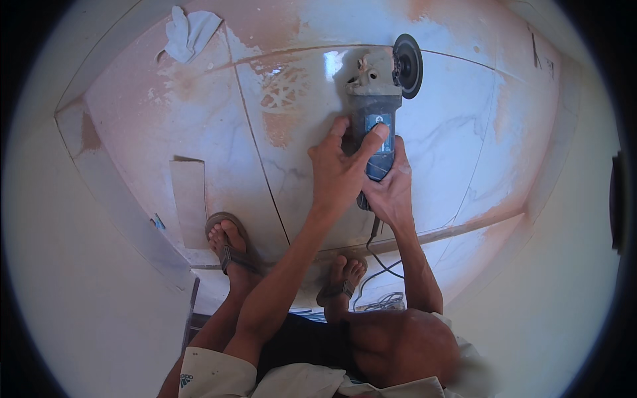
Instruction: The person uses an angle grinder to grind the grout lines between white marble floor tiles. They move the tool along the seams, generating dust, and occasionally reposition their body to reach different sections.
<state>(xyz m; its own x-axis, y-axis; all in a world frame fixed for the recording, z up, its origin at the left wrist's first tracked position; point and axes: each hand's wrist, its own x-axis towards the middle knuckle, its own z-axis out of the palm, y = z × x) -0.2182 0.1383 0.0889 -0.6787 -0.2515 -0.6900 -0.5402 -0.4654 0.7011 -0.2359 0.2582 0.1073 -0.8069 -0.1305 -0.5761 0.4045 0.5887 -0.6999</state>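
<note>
Both hands hold an angle grinder (373, 99) with a dark blue body and a worn, pale grey gear head, pointing away from me above the tiled floor. A black disc (409, 66) sits on the right side of its head; whether it spins I cannot tell. My left hand (340, 162) is closed round the body's left side, its thumb lying across the top by the label. Gripping the rear of the body from below and the right is my right hand (393, 189). The black power cord (373, 242) runs from the grinder's rear toward my feet.
Large marbled floor tiles (424, 146) carry reddish dust and dark joints. A white cloth (190, 34) lies at the far left. Nearer, a long tile strip (188, 202) rests beside my sandalled left foot (229, 239). Coiled cable (385, 303) lies near my right foot (343, 278).
</note>
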